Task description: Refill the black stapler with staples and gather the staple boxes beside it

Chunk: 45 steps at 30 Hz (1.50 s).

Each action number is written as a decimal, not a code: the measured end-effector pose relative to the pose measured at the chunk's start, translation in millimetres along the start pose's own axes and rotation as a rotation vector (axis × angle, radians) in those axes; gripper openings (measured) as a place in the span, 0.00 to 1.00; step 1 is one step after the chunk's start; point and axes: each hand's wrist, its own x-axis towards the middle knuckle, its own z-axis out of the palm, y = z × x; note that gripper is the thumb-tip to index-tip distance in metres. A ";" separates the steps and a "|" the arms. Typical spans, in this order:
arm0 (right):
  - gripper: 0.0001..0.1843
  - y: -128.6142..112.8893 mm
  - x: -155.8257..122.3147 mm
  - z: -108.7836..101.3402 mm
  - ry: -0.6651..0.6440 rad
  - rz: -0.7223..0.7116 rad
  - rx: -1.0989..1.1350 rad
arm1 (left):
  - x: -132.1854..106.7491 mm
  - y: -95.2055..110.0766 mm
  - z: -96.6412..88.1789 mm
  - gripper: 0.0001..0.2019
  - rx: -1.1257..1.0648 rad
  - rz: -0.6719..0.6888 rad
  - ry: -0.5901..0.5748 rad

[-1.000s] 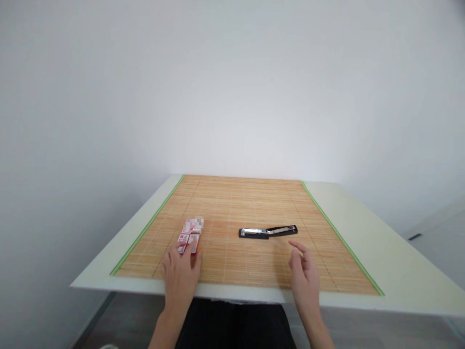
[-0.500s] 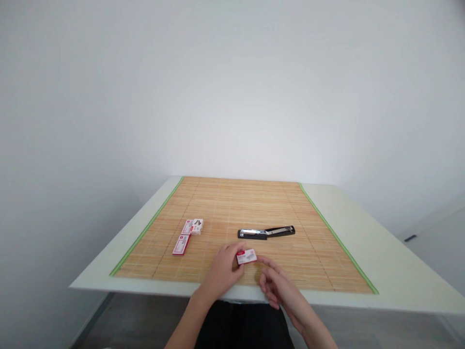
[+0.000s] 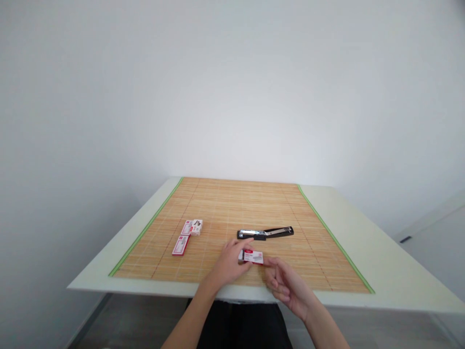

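Note:
Near the front of the mat, my left hand (image 3: pixel 230 264) grips a small red and white staple box (image 3: pixel 254 257) between thumb and fingers. A greyish inner part (image 3: pixel 241 256) shows at the box's left end, partly covered by the fingers. My right hand (image 3: pixel 286 283) is at the other end, its index fingertip at or very close to the box. Its remaining fingers are loosely bent, and nothing is visible in them. Just beyond the box lies a black stapler (image 3: pixel 265 233), opened out flat with its metal channel exposed.
Several more red and white boxes lie together at the left: one box (image 3: pixel 180 245) nearest me, and a smaller box (image 3: pixel 196 227) behind it. Beneath everything is a bamboo mat (image 3: pixel 232 203) with green edges, on a white table (image 3: pixel 392 271) against a wall.
The staple box has shifted slightly right, and a greyish inner part now shows at its left end. My right hand has moved a little right too. The stapler lies as before.

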 end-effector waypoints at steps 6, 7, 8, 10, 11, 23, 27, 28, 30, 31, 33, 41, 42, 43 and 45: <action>0.20 -19.8 5.0 -24.9 -0.102 0.079 0.091 | -1.1 -3.5 -0.8 0.35 0.040 -0.010 -0.014; 0.21 -23.8 3.2 -29.7 -0.062 0.079 0.032 | -2.3 -4.3 -2.8 0.36 0.044 -0.007 -0.023; 0.23 -27.5 0.9 -33.7 0.003 0.064 -0.055 | -3.8 -5.3 -5.6 0.37 0.048 -0.002 -0.032; 0.26 -33.2 -2.6 -36.9 0.196 -0.010 -0.314 | -7.7 -8.0 -13.1 0.38 0.076 0.005 -0.033; 0.27 -34.8 -2.9 -35.5 0.291 -0.066 -0.476 | -9.7 -9.6 -17.2 0.37 0.099 0.003 -0.026; 0.18 -29.3 26.0 5.3 0.288 -0.357 -1.538 | -15.7 -21.2 -26.6 0.16 0.177 -0.015 0.051; 0.21 -34.7 23.1 3.9 0.298 -0.366 -1.529 | -15.6 -21.2 -24.8 0.17 0.187 -0.017 0.060; 0.20 -35.6 24.4 8.0 0.293 -0.392 -1.522 | -15.5 -20.6 -24.6 0.16 0.189 -0.017 0.060; 0.15 -36.9 30.4 20.2 0.279 -0.436 -1.538 | -15.4 -19.3 -24.6 0.16 0.191 -0.015 0.059; 0.12 -37.1 35.0 27.2 0.277 -0.437 -1.573 | -15.4 -18.7 -24.8 0.16 0.189 -0.014 0.057; 0.09 -37.0 46.1 40.3 0.289 -0.392 -1.689 | -15.6 -17.9 -25.4 0.15 0.186 -0.012 0.053; 0.05 -37.1 67.6 54.5 0.308 -0.328 -1.833 | -14.8 -21.7 -26.8 0.15 0.201 -0.011 0.038; 0.05 -37.7 65.3 52.3 0.311 -0.340 -1.816 | -14.9 -22.2 -26.4 0.16 0.201 -0.011 0.040; 0.05 -38.0 62.3 49.0 0.317 -0.357 -1.783 | -15.1 -22.7 -26.0 0.17 0.201 -0.012 0.044; 0.04 -37.0 55.8 39.6 0.331 -0.400 -1.681 | -15.6 -23.2 -25.0 0.17 0.197 -0.017 0.057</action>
